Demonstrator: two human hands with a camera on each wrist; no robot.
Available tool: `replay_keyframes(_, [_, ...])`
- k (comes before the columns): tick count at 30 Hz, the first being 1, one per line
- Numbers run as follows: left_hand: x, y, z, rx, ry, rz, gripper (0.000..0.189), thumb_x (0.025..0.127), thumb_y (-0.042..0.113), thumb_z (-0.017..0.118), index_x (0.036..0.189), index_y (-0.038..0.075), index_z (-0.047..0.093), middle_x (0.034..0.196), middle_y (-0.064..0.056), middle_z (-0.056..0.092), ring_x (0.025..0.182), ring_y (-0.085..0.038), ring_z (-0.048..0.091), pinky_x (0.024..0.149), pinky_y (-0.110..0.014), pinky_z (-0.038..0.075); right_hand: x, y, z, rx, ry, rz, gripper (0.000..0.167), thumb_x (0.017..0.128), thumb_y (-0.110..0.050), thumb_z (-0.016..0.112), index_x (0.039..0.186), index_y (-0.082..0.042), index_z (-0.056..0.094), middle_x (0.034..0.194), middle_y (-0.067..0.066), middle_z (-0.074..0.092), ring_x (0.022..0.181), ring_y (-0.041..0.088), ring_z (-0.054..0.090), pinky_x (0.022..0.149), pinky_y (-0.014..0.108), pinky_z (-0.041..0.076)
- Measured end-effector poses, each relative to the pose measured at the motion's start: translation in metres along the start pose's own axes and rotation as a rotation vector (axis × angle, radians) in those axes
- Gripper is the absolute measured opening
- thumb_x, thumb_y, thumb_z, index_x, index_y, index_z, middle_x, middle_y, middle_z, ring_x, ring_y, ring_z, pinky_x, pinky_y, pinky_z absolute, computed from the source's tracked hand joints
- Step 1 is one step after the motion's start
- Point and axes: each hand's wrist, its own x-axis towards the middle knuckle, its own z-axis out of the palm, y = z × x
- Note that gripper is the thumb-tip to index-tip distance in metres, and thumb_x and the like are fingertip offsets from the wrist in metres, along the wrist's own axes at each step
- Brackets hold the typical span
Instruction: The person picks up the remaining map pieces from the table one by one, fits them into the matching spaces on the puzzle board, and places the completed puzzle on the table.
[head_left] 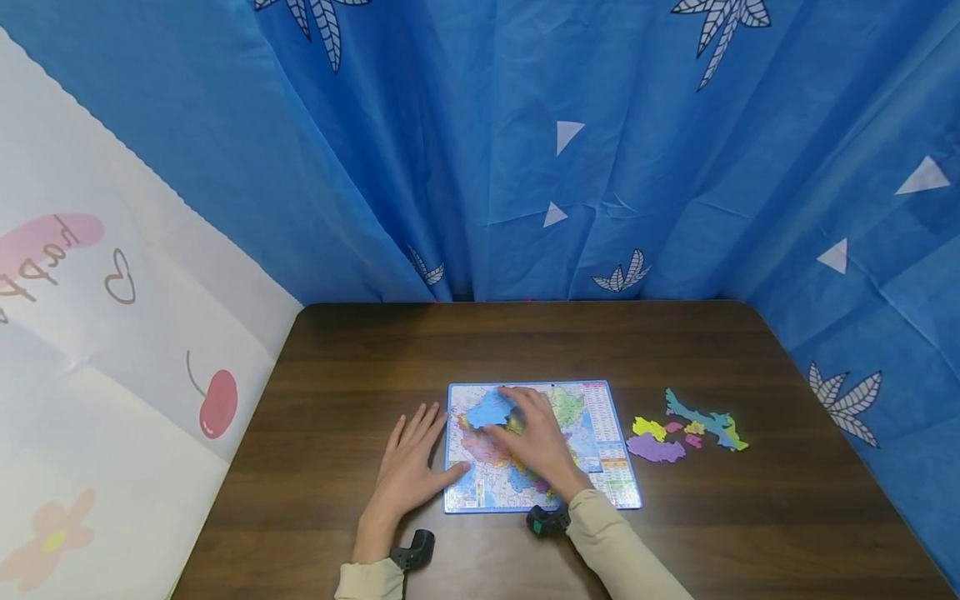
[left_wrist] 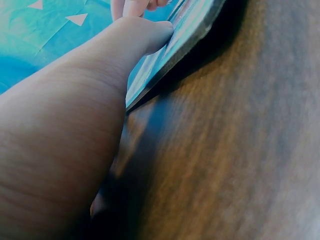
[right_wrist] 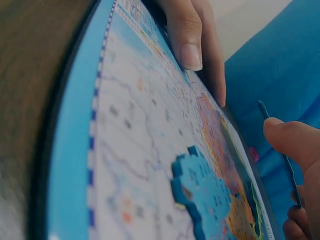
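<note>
A map puzzle board (head_left: 459,492) with a blue border lies on the table, with several coloured pieces set in it. My right hand (head_left: 540,442) is above the board, pinching a large light-blue map piece (head_left: 487,411) between thumb and fingers. The right wrist view shows that thin piece (right_wrist: 288,167) edge-on, tilted and apart from the board. My left hand (head_left: 411,462) rests at the board's left edge, fingers straight and thumb (left_wrist: 157,36) touching its top. Another blue piece (right_wrist: 204,182) sits raised in the lower part of the map.
Right of the board lie loose map pieces: a purple one (head_left: 656,448), a yellow one (head_left: 649,428), a long teal one (head_left: 686,409) and several small ones. A brown wooden table (head_left: 360,350) meets a blue curtain (head_left: 510,208) behind and a white printed sheet (head_left: 150,333) on the left.
</note>
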Motion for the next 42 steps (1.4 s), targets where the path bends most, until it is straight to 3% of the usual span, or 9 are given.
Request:
replay_keyframes(23, [0.000, 0.001, -0.001, 0.008, -0.001, 0.008, 0.093, 0.086, 0.071, 0.065, 0.158, 0.017, 0.043, 0.168, -0.007, 0.032, 0.159, -0.028, 0.021, 0.129, -0.053, 0.007, -0.001, -0.005, 0.011, -0.041, -0.025, 0.010, 0.061, 0.083, -0.037, 0.087, 0.137, -0.018, 0.065, 0.134, 0.006, 0.062, 0.126, 0.027, 0.056, 0.105, 0.047, 0.052])
replay_keyframes(33, [0.000, 0.002, -0.001, 0.013, -0.007, -0.002, 0.094, 0.086, 0.071, 0.065, 0.159, 0.018, 0.042, 0.169, -0.007, 0.031, 0.159, -0.027, 0.020, 0.130, -0.053, 0.006, -0.003, -0.004, 0.012, -0.041, -0.038, -0.010, 0.060, 0.083, -0.037, 0.087, 0.136, -0.015, 0.066, 0.132, 0.007, 0.063, 0.118, 0.024, 0.055, 0.097, 0.044, 0.054])
replay_keyframes(42, [0.000, 0.002, -0.001, 0.017, -0.010, -0.005, 0.094, 0.086, 0.073, 0.064, 0.159, 0.018, 0.042, 0.169, -0.007, 0.031, 0.159, -0.027, 0.020, 0.130, -0.053, 0.006, -0.003, -0.003, 0.014, -0.069, -0.034, -0.006, 0.061, 0.083, -0.039, 0.087, 0.135, -0.016, 0.066, 0.134, 0.008, 0.063, 0.123, 0.027, 0.056, 0.101, 0.046, 0.054])
